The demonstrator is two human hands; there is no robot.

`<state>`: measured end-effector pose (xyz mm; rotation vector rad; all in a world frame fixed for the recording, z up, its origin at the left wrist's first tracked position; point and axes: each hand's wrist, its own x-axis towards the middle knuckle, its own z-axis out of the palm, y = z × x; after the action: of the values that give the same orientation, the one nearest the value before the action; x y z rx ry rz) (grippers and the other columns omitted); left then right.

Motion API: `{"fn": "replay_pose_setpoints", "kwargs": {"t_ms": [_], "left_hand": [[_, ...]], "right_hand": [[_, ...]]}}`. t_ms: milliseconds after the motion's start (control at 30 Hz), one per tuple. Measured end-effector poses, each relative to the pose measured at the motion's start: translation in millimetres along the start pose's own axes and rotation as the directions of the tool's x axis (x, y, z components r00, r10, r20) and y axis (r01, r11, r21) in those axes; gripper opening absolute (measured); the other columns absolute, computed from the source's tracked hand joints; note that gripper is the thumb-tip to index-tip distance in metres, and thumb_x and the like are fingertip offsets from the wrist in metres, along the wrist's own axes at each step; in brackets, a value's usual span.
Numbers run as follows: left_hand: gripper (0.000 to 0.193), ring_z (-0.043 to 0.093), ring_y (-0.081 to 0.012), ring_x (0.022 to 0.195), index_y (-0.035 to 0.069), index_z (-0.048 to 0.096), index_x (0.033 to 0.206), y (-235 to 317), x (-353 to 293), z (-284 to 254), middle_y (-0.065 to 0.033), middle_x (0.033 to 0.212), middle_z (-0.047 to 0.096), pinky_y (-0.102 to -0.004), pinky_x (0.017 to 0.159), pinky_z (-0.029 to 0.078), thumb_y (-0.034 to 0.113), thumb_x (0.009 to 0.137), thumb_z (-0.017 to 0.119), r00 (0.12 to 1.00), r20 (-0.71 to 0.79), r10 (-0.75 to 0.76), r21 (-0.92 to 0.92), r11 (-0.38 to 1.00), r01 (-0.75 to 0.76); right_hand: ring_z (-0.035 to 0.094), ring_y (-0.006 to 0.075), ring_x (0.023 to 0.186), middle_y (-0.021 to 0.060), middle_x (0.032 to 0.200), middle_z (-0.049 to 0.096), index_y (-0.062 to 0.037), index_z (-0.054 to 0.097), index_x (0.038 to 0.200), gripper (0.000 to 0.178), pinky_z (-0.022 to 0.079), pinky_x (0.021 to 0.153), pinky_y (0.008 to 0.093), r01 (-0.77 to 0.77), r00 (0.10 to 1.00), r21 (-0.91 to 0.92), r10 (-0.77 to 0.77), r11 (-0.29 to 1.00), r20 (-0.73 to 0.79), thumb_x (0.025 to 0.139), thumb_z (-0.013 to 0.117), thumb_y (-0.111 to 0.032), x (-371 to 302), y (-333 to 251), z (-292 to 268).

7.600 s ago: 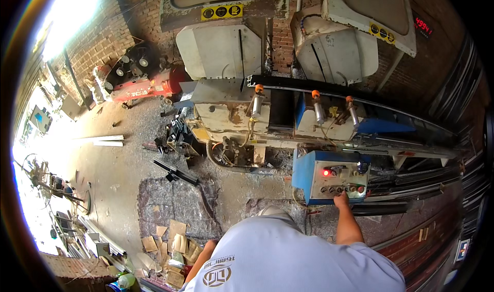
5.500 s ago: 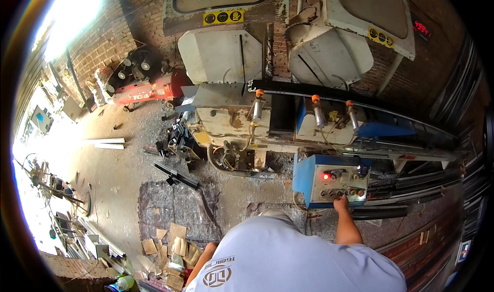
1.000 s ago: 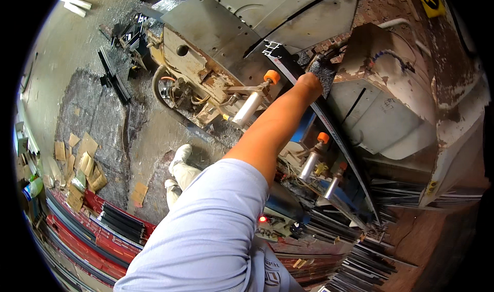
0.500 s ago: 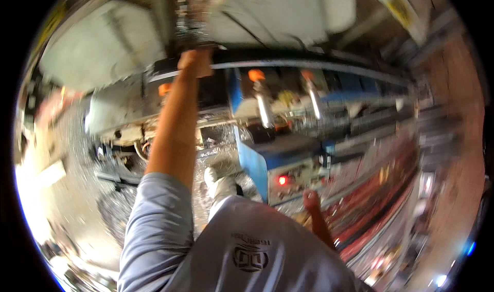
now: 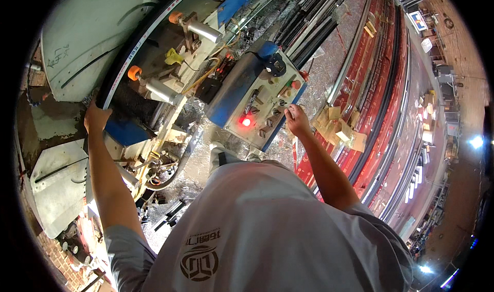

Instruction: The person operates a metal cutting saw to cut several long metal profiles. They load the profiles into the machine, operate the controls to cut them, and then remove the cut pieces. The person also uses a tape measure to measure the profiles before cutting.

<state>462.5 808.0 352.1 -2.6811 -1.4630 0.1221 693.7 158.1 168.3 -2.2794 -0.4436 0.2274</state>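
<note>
At the left, my left hand [image 5: 96,117] is closed around the near end of a long dark profile bar [image 5: 135,49] with a pale printed strip along it. The bar curves away to the upper right in this view, along the machine. My right hand [image 5: 297,121] is at the right edge of a control box [image 5: 257,107] with blue sides and a pale panel. Its fingers are curled together beside a small black knob [image 5: 282,103]; whether they grip anything is hidden. On the panel a red light [image 5: 246,122] glows among several knobs and buttons.
Two metal cylinders with orange ends, one of them a roller [image 5: 163,90], stand beside the bar. Large pale panels [image 5: 92,30] rise at the left. Long dark profiles lie on red racks [image 5: 355,96] to the right, near cardboard pieces [image 5: 339,130]. Shiny scrap covers the floor.
The view has turned and sharpened. My right hand has come up from below the control box to its panel edge. My left hand stays on the profile bar.
</note>
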Motion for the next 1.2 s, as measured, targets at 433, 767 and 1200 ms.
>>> {"fn": "replay_pose_setpoints", "kwargs": {"t_ms": [433, 767, 1200], "left_hand": [[0.079, 0.062, -0.0355, 0.114, 0.013, 0.054, 0.136, -1, -18, -25, -0.0199, 0.126, 0.062, -0.0444, 0.094, 0.052, 0.029, 0.062, 0.077, 1.0, 0.008, -0.011, -0.105, 0.994, 0.012], [0.086, 0.05, -0.0348, 0.128, 0.006, 0.049, 0.138, -4, -9, -25, -0.0187, 0.142, 0.048, -0.0435, 0.103, 0.046, 0.032, 0.062, 0.078, 0.999, 0.02, 0.034, -0.151, 0.988, -0.031], [0.086, 0.064, -0.0335, 0.111, 0.013, 0.044, 0.145, -10, -27, -30, -0.0176, 0.126, 0.063, -0.0454, 0.089, 0.054, 0.033, 0.068, 0.076, 0.983, 0.179, -0.048, -0.131, 0.989, 0.073]], "right_hand": [[0.061, 0.0407, 0.096, 0.0198, 0.106, 0.065, -0.0057, 0.063, 0.109, 0.035, 0.049, 0.082, 0.05, 0.198, 0.979, -0.38, -0.197, 0.903, 0.042, 0.091, 0.061, -0.036, 19, -19, 5], [0.063, 0.0256, 0.056, 0.0132, 0.062, 0.065, -0.0022, 0.062, 0.066, 0.061, 0.051, 0.06, 0.039, -0.012, 0.984, -0.219, 0.05, 0.976, 0.169, 0.098, 0.045, -0.052, 41, 48, 25], [0.061, 0.0388, 0.083, 0.0206, 0.091, 0.064, -0.0015, 0.063, 0.097, 0.017, 0.048, 0.07, 0.0442, 0.128, 0.989, -0.087, -0.133, 0.988, -0.059, 0.092, 0.06, -0.018, 11, -46, -9]]}}
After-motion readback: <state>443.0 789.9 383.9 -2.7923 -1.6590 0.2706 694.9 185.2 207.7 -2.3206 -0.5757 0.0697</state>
